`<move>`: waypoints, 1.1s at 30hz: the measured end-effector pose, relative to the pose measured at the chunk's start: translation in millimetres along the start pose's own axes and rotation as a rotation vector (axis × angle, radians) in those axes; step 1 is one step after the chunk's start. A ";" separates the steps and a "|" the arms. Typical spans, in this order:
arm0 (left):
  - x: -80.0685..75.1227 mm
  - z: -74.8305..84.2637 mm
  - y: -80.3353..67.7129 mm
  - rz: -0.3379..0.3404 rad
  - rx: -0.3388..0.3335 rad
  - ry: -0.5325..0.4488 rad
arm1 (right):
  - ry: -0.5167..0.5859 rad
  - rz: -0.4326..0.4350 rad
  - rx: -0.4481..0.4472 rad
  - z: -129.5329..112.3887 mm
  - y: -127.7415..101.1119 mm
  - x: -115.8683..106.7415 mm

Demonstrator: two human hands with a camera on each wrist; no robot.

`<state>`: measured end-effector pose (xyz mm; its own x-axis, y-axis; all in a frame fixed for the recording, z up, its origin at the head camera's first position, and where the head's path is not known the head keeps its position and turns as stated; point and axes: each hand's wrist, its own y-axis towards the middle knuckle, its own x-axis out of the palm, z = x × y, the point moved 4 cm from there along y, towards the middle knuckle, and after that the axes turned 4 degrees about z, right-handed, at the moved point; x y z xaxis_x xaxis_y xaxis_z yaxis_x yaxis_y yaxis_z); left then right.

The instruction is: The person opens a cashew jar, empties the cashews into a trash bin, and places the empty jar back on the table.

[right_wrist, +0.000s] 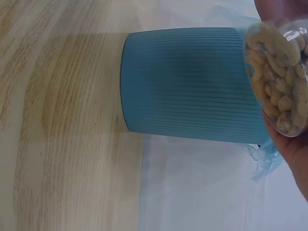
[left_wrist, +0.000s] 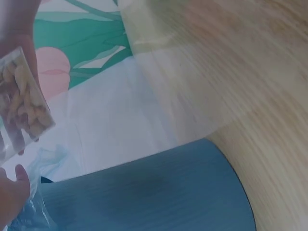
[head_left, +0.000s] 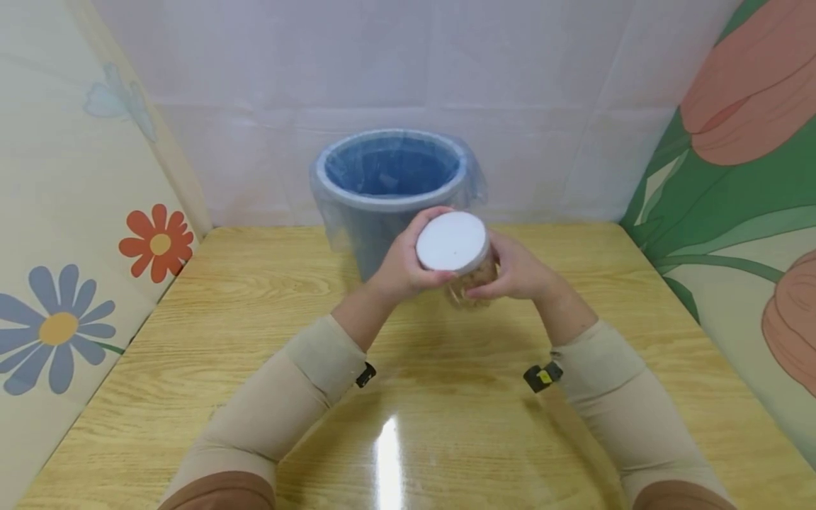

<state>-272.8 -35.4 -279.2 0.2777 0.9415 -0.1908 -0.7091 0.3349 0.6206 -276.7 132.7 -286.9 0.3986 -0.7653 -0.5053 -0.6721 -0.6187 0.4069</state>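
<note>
Both hands hold a clear jar [head_left: 474,280] in the air in front of a blue bin. It has a white round lid [head_left: 451,242], which is on the jar and tilted toward the head camera. My left hand [head_left: 408,258] curls round the lid's side, thumb along its near edge. Lower down, my right hand [head_left: 519,269] grips the jar's body from the right. Pale curved nuts, cashews by their look, show through the jar [right_wrist: 276,79] in the right wrist view. In the left wrist view the jar [left_wrist: 26,98] is partly cut off.
The blue ribbed bin [right_wrist: 187,82], lined with a thin translucent bag [head_left: 474,180], stands at the back of the wooden table [head_left: 255,304]. A white cloth [head_left: 542,92] hangs behind. Flower-painted panels [head_left: 720,177] border both sides.
</note>
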 end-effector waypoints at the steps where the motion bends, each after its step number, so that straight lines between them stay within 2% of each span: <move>1: 0.7 -0.3 -0.4 0.012 0.000 0.003 | -0.003 0.005 -0.003 -3.5 0.0 0.5; 5: 3.9 1.0 -1.8 0.073 -0.026 0.015 | -0.007 0.034 0.037 -15.6 -0.1 1.7; 8: 6.3 12.1 -4.2 0.113 -0.062 0.007 | -0.027 0.051 0.078 -20.6 0.3 1.7; 10: 6.8 17.2 -5.5 0.123 -0.078 0.000 | -0.044 0.056 0.093 -21.6 0.5 1.6; 13: 6.0 13.6 -5.5 0.118 -0.100 0.004 | -0.053 0.056 0.101 -23.1 0.6 1.1; 17: 3.8 -0.9 -3.4 0.088 -0.122 0.008 | -0.055 0.055 0.102 -22.7 1.1 -0.2; 21: 2.1 -5.7 -0.9 0.041 -0.100 -0.047 | -0.063 0.051 0.100 -19.6 1.8 -1.6; 28: 0.7 -2.2 1.7 -0.071 -0.038 -0.284 | -0.018 0.027 0.059 1.8 0.9 -5.9; 33: -2.6 1.2 0.6 -0.129 -0.024 -0.400 | 0.045 -0.009 -0.003 -4.0 -1.0 -5.9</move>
<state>-273.1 -37.7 -277.4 0.5919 0.8047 0.0470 -0.6651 0.4546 0.5924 -275.8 137.1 -281.3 0.4319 -0.7671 -0.4744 -0.6668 -0.6257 0.4047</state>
